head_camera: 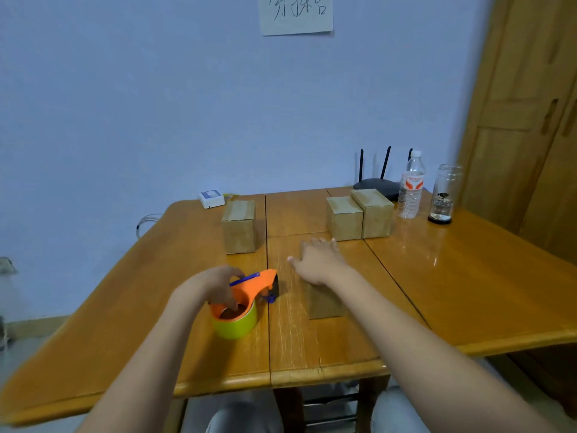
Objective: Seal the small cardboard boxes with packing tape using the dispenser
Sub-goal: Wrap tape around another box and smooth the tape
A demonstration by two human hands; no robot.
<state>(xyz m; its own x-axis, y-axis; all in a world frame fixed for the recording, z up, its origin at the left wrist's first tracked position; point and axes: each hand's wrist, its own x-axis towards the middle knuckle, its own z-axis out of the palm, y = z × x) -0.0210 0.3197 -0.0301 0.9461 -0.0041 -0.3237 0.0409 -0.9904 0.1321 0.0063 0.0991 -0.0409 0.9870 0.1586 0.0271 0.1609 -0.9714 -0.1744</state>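
Gripping the orange plastic tape dispenser (pixel 249 292) at seven o'clock on the wooden bench (pixel 468 292), the left hand (pixel 215 289) is clenched around it while the right hand (pixel 318 260), fingers released, reaches toward two plain brown cardboard boxes (pixel 359 217) at one o'clock, probably to fetch one for taping.

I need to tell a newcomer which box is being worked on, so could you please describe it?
On the wooden table, find the box nearest the front edge, right of the orange tape dispenser. Unlike the other three boxes farther back, it lies partly under the right hand.
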